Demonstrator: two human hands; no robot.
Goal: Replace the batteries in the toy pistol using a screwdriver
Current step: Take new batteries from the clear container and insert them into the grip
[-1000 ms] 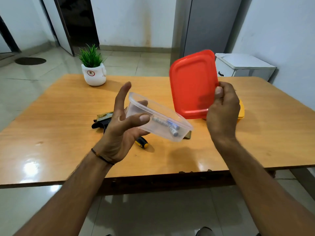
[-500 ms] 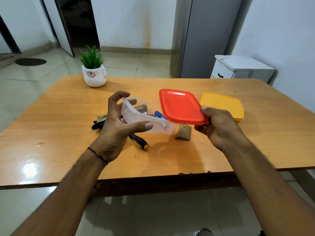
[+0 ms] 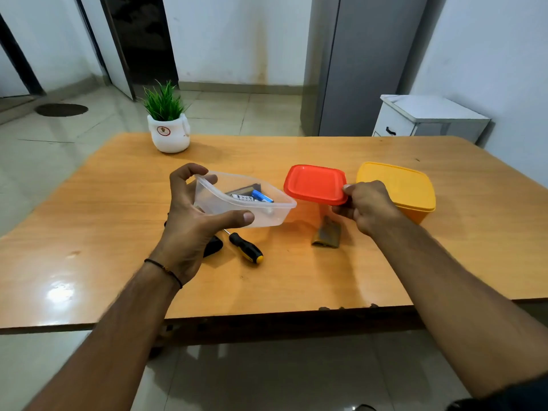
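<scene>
Gripping the clear plastic box [image 3: 237, 210] in the left hand [image 3: 192, 229], thumb curling along its near wall and fingers round its far end, tilting it above the wooden table [image 3: 118, 232]. Carrying batteries [image 3: 255, 197] inside that box, white-labelled and blue. Pinching the red lid [image 3: 315, 183] in the right hand [image 3: 367, 206] just right of the box, thumb on top, fingers curled beneath; not possible to tell whether lid and box are touching. Hiding most of the toy pistol [image 3: 214, 246] under the left hand, on the table just in front of the box. Leaving the screwdriver [image 3: 246, 248] lying beside the pistol, below the box, a brown flat piece [image 3: 326, 236] lying right of the box, and a yellow lidded box [image 3: 400, 188] sitting farther right.
</scene>
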